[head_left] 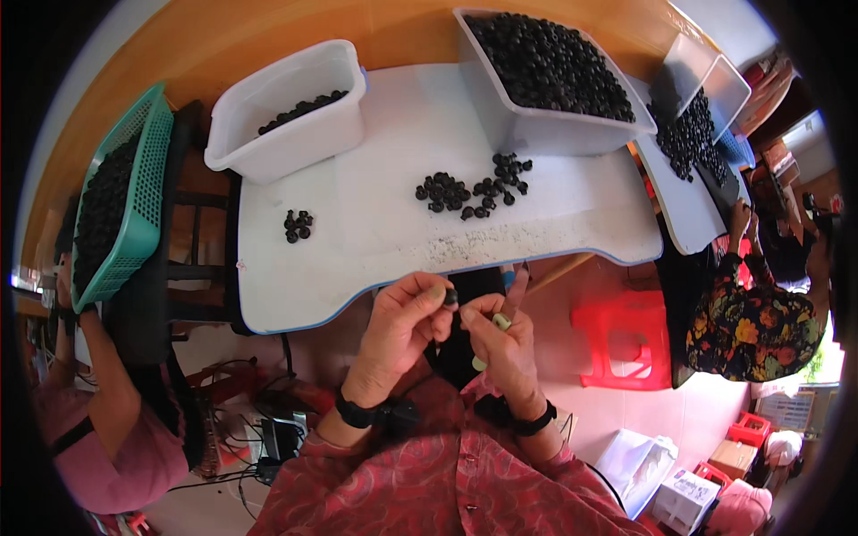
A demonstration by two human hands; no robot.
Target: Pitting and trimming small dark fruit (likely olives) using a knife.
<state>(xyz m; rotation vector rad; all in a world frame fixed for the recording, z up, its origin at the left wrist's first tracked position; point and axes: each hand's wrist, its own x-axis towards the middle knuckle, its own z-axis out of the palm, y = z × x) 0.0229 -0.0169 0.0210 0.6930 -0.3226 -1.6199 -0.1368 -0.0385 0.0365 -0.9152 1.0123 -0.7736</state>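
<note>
Just beyond the table's near edge, my left hand pinches a small round black part between thumb and fingers. Close beside it, my right hand is closed round a slim tool with a pale green handle; its working end is too small to make out. One finger of that hand points up. On the white table lies a loose pile of similar black parts, with a smaller cluster to the left. Pale crumbs are scattered near the front edge.
A white bin with some black parts stands at the back left, a fuller grey-white bin at the back right. People work on both sides, one near a green basket. A red stool stands at right; cables lie lower left.
</note>
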